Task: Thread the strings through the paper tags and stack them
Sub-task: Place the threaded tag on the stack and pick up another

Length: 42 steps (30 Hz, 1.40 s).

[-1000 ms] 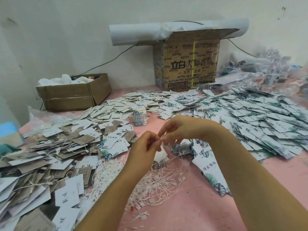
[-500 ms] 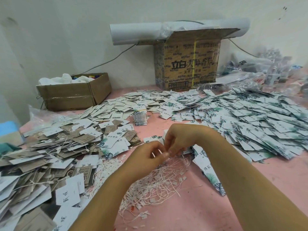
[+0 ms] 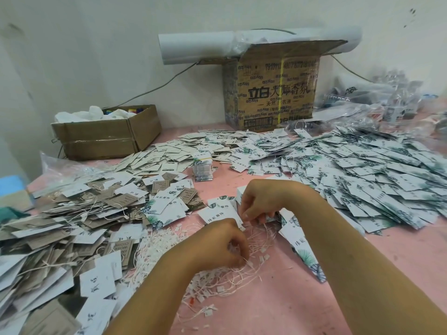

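A tangle of white strings (image 3: 210, 267) with small plastic ends lies on the pink table (image 3: 302, 298) in front of me. My left hand (image 3: 225, 245) is down in it, fingers curled and pinching strings. Just beyond, my right hand (image 3: 261, 204) hangs knuckles-up and pinches thin strands at the pile's far edge. A white leaf-print tag (image 3: 217, 213) lies flat between the hands. Loose leaf-print tags (image 3: 362, 180) cover the right side. Tags with strings on them (image 3: 60, 228), white and brown, are heaped at the left.
A banded stack of tags (image 3: 203, 168) stands mid-table. A tall printed carton (image 3: 271, 93) with a white roll (image 3: 198, 48) on top stands at the wall. A low open box (image 3: 104, 136) sits back left, plastic bags (image 3: 387, 105) back right.
Both hands dropped from mid-air, where their fingertips met, down to the string pile. The left hand then drew back toward me and apart from the right.
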Each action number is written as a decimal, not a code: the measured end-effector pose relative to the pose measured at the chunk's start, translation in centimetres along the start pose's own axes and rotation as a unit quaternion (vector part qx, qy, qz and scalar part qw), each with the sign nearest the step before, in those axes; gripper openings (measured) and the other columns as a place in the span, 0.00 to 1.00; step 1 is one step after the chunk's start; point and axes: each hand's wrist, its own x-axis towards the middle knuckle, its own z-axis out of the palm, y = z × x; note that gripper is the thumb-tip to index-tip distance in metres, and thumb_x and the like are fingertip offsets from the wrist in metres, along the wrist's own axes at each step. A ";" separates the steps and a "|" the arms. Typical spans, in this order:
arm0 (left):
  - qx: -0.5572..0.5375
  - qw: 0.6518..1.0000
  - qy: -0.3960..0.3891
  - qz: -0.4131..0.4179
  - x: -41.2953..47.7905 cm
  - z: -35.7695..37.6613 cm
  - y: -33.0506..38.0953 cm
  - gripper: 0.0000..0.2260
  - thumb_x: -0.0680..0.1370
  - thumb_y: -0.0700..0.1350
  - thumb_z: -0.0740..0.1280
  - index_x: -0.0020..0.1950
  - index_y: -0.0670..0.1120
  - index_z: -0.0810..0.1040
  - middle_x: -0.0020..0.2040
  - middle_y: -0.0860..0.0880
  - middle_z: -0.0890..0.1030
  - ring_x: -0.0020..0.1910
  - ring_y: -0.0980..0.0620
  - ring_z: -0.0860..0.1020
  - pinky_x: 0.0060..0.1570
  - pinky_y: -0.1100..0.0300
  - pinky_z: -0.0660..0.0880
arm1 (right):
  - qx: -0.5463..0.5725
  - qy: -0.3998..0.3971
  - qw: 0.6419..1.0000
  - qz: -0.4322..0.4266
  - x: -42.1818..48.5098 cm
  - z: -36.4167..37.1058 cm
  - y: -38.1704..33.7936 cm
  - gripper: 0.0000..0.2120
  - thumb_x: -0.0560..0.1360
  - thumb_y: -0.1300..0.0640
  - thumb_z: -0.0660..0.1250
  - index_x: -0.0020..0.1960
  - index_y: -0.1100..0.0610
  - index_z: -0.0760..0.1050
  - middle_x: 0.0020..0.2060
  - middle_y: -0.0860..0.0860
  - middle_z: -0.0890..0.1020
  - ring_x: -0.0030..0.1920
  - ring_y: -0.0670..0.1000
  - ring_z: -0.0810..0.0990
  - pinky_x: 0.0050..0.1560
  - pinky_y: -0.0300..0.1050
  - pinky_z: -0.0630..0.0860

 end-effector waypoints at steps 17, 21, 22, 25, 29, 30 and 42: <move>-0.497 0.791 0.353 -0.040 -0.4 -2.5 1.3 0.04 0.75 0.43 0.66 0.41 0.46 0.79 0.27 0.51 0.78 0.25 0.59 0.68 0.27 0.68 0.65 | 0.246 0.126 0.933 -0.231 -0.8 -0.6 -1.6 0.11 0.70 0.68 0.70 0.49 0.56 0.78 0.34 0.54 0.81 0.34 0.47 0.78 0.36 0.37 0.74; -0.502 0.786 0.359 -0.037 -0.5 -2.7 1.2 0.05 0.76 0.44 0.66 0.43 0.45 0.79 0.26 0.52 0.76 0.26 0.58 0.68 0.32 0.63 0.64 | 0.281 0.175 0.906 -0.262 -0.5 -0.3 -1.9 0.09 0.70 0.67 0.70 0.45 0.54 0.80 0.28 0.46 0.81 0.31 0.43 0.78 0.35 0.36 0.74; -0.504 0.785 0.360 -0.038 -0.5 -2.7 1.1 0.05 0.76 0.44 0.66 0.43 0.45 0.79 0.26 0.52 0.76 0.26 0.58 0.68 0.33 0.62 0.64 | 0.292 0.183 0.899 -0.272 -0.5 -0.2 -1.9 0.09 0.70 0.67 0.69 0.45 0.54 0.81 0.28 0.46 0.81 0.31 0.43 0.78 0.34 0.36 0.74; -0.509 0.781 0.361 -0.037 -0.5 -2.7 1.0 0.05 0.76 0.43 0.66 0.43 0.44 0.79 0.26 0.52 0.76 0.26 0.58 0.67 0.34 0.61 0.63 | 0.324 0.185 0.879 -0.298 -0.5 -0.2 -2.0 0.10 0.71 0.68 0.68 0.44 0.54 0.82 0.28 0.47 0.82 0.30 0.42 0.78 0.34 0.36 0.74; -0.508 0.785 0.351 -0.036 -0.3 -2.7 0.9 0.04 0.74 0.45 0.67 0.43 0.45 0.79 0.26 0.52 0.76 0.25 0.59 0.66 0.30 0.66 0.63 | 0.333 0.222 0.872 -0.281 -0.5 -0.3 -2.2 0.05 0.72 0.65 0.67 0.42 0.58 0.81 0.27 0.48 0.81 0.30 0.45 0.77 0.35 0.39 0.73; -0.504 0.791 0.345 -0.037 -0.4 -2.6 0.8 0.04 0.73 0.46 0.68 0.43 0.45 0.79 0.26 0.52 0.76 0.25 0.59 0.66 0.28 0.68 0.64 | 0.342 0.243 0.865 -0.275 -0.5 -0.4 -2.1 0.05 0.73 0.64 0.67 0.40 0.58 0.80 0.27 0.48 0.81 0.30 0.45 0.77 0.35 0.39 0.73; -0.382 0.862 0.316 -0.107 -0.1 -0.8 -1.6 0.05 0.78 0.43 0.66 0.43 0.45 0.79 0.29 0.53 0.80 0.26 0.62 0.72 0.29 0.69 0.68 | 0.540 0.318 0.768 -0.133 -1.5 -2.3 -1.0 0.13 0.81 0.61 0.56 0.39 0.58 0.70 0.19 0.45 0.68 0.20 0.45 0.61 0.20 0.34 0.61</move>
